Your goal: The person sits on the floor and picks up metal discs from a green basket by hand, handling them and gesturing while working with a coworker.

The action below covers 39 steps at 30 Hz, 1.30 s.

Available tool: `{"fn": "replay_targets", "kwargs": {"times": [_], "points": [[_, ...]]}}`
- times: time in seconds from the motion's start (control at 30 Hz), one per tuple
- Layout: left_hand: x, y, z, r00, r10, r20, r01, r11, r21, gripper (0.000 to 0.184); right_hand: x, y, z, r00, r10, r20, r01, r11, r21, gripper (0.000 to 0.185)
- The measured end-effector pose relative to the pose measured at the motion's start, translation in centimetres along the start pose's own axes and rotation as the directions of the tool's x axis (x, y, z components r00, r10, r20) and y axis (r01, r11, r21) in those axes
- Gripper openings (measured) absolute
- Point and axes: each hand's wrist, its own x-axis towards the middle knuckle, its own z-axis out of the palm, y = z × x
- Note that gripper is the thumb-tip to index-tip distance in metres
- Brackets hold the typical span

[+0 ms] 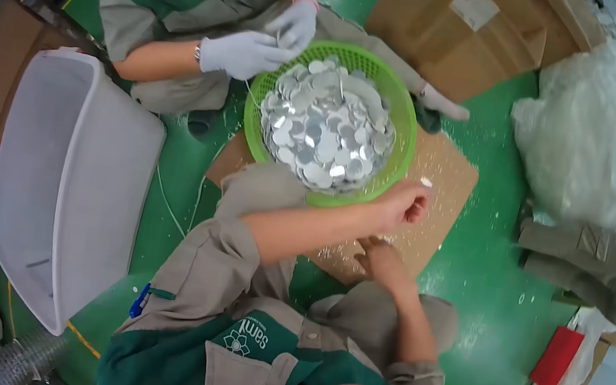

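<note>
My left hand (pixel 404 204) is curled closed over the cardboard sheet (pixel 450 174), just right of a green basket (pixel 409 140); what its fingers hold, if anything, is hidden. A small white piece (pixel 426 181) shows beside its knuckles, and I cannot tell whether it touches them. Below it, nearer my body, my right hand (pixel 384 261) has its fingers slightly bent and apart, with nothing visible between them. Many shiny silver discs (pixel 324 135) are heaped in the basket.
Across the basket, a co-worker in white gloves (pixel 245 54) sits with both hands together. A large white tub (pixel 113 163) stands at left. Cardboard boxes (pixel 441 45) and a clear plastic bag (pixel 578 145) lie at upper right. Another person's legs (pixel 593 255) are at right.
</note>
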Motion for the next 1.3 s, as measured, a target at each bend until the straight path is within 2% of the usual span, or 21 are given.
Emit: {"fn": "replay_targets", "kwargs": {"times": [0.07,0.17,0.27,0.3,0.4,0.47,0.53,0.6,0.7,0.77,0.97,1.07,1.17,1.3], "points": [[1.0,-0.9,-1.0,0.999,0.039,0.024,-0.040,0.999,0.033,0.011,0.4,0.6,0.3,0.998,-0.035,-0.056,0.035,0.999,0.009,0.048],[0.8,-1.3,-0.6,0.991,0.085,-0.099,-0.080,0.995,0.051,0.013,-0.6,0.4,1.0,0.996,-0.051,-0.071,0.053,0.998,0.031,0.048],[0.7,-1.8,-1.0,0.990,0.026,-0.135,-0.016,0.997,0.069,0.012,-0.4,0.7,0.4,0.997,-0.028,-0.069,0.032,0.998,0.055,0.044],[1.3,-2.5,-1.9,0.994,0.009,-0.104,0.002,0.994,0.109,0.011,-0.6,0.5,0.3,0.998,-0.017,-0.055,0.020,0.999,0.048,0.044],[0.1,-2.3,-1.2,0.985,-0.017,-0.169,0.045,0.986,0.161,0.012,0.3,1.0,-0.3,1.000,-0.017,-0.018,0.018,0.999,0.029,0.044],[0.8,-3.4,-2.6,0.993,0.020,-0.112,0.008,0.968,0.251,0.013,0.2,1.4,0.7,0.998,0.019,0.063,-0.022,0.998,0.052,0.042],[1.5,-4.6,-4.0,0.996,0.042,-0.082,-0.011,0.938,0.347,0.014,-0.4,0.7,0.5,0.998,0.045,0.048,-0.050,0.993,0.108,0.040],[0.9,-5.9,-5.1,0.989,0.018,-0.144,0.039,0.924,0.381,0.016,-0.1,0.2,-0.1,0.998,0.062,0.013,-0.063,0.994,0.089,0.040],[1.2,-4.0,-6.6,0.978,0.037,-0.206,0.071,0.867,0.493,0.019,-0.4,0.6,0.5,0.997,-0.030,-0.070,0.037,0.994,0.104,0.039],[0.8,-4.1,-7.6,0.970,0.026,-0.244,0.115,0.831,0.545,0.021,-0.5,0.7,0.7,0.999,-0.012,-0.044,0.017,0.995,0.098,0.039],[1.5,-4.3,-10.8,0.975,0.100,-0.201,0.058,0.754,0.655,0.020,-1.3,0.8,0.8,0.999,-0.009,-0.034,0.013,0.995,0.099,0.038],[1.8,-4.2,-11.5,0.963,0.084,-0.256,0.110,0.746,0.657,0.020,-1.6,0.7,1.0,0.999,-0.012,-0.041,0.016,0.994,0.109,0.038],[1.6,-4.5,-10.5,0.969,0.097,-0.225,0.085,0.729,0.679,0.021,-1.9,0.7,0.8,0.998,-0.005,-0.055,0.009,0.997,0.077,0.036],[1.2,-5.2,-8.6,0.993,0.018,-0.118,0.066,0.742,0.667,0.022,-1.6,0.9,1.1,0.998,-0.006,-0.057,0.009,0.998,0.055,0.038]]}}
